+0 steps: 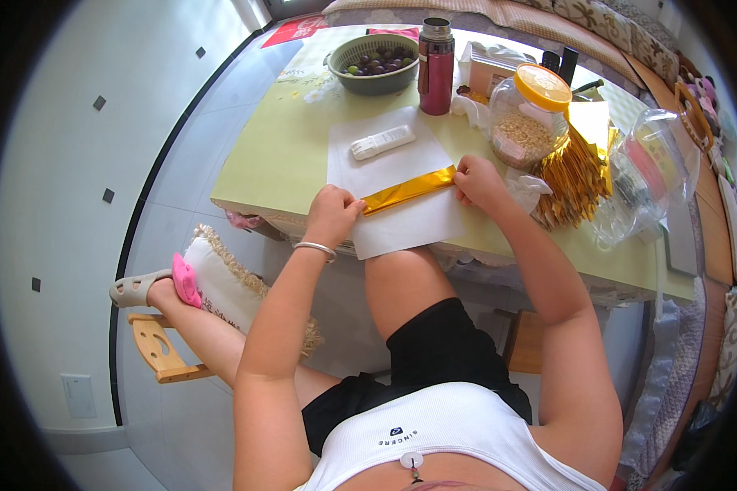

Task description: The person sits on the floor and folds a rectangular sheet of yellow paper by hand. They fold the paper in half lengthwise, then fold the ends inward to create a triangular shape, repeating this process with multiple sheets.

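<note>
A strip of shiny gold foil paper [409,191] is stretched between my two hands, over a white sheet of paper [397,233] at the table's near edge. My left hand [333,215], with a bangle at the wrist, pinches the strip's left end. At the other end, my right hand [477,183] closes its fingers on the foil, a little farther from me. The strip slants slightly upward to the right. Beyond it on the sheet lies a white, elongated plastic object [382,142] whose kind I cannot make out.
On the yellow-green table [262,168] stand a bowl of grapes [374,80], a purple-red thermos [436,69] and a yellow-lidded jar [528,123]. A fanned stack of folded gold paper [569,184] sits right of the jar, beside a clear plastic bag [643,180]. A wooden stool [160,352] is at lower left.
</note>
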Available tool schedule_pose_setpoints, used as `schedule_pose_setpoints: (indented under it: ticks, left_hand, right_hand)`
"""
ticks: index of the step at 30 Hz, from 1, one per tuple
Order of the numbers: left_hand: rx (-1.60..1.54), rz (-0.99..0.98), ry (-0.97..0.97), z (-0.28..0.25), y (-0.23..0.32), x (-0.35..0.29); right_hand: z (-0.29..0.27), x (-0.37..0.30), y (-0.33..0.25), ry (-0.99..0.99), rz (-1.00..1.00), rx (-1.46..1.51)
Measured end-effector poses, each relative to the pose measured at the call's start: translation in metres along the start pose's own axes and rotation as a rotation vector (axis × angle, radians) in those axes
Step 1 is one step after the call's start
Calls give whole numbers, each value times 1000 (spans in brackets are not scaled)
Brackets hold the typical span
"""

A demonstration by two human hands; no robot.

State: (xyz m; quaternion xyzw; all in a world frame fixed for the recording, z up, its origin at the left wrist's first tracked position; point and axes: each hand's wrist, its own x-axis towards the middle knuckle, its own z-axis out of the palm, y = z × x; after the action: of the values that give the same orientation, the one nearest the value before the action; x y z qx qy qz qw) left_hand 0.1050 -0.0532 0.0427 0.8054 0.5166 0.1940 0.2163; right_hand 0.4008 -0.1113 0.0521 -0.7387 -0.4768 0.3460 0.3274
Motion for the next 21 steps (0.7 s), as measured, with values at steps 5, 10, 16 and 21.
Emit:
schedule_pose_setpoints:
  ticks: [5, 10, 16, 21]
  left_hand:
    - [-37, -49, 117, 5, 6, -1]
    - [-178, 337, 459, 14, 16, -3]
    - [-348, 131, 324, 18, 12, -7]
    - [-827, -170, 199, 20, 20, -14]
  right_hand:
    - [0, -5, -2, 3, -38, -3]
    - [1, -2, 2, 17, -71, -42]
    - [1, -1, 5, 21, -74, -78]
    - [2, 1, 6, 36, -86, -115]
